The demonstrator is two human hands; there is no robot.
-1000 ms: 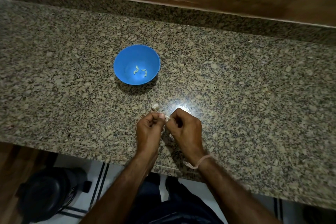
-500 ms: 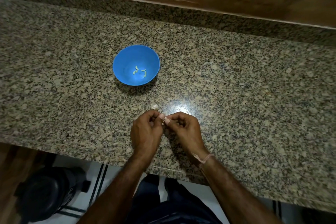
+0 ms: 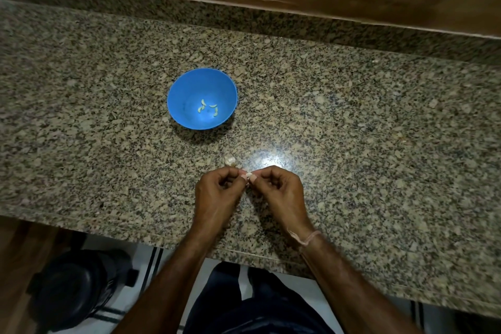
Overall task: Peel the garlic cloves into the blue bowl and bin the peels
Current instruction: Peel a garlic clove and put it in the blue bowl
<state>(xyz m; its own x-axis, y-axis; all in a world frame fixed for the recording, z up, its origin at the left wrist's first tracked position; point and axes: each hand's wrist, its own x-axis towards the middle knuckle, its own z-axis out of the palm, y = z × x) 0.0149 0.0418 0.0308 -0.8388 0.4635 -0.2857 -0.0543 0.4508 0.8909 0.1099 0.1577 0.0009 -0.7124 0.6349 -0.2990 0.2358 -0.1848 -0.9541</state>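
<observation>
Pinched between the fingertips of left hand [image 3: 217,195] and right hand [image 3: 279,192], a garlic clove [image 3: 247,174] is held over the counter [image 3: 366,130], peeled cloves [image 3: 208,109] lying in the blue bowl [image 3: 184,116].

Only a pale sliver of a garlic clove [image 3: 247,175] shows between the fingertips of the left hand [image 3: 217,192] and right hand [image 3: 279,192]. Curled fingers hide the rest, so any remaining skin cannot be made out. A pale lump [image 3: 230,160] just beyond them on the tabletop [image 3: 352,130] is too small to tell clove from peel. A dark round object [image 3: 73,287] on the floor is too dim to identify. The bottom edge cuts off both forearms.
</observation>
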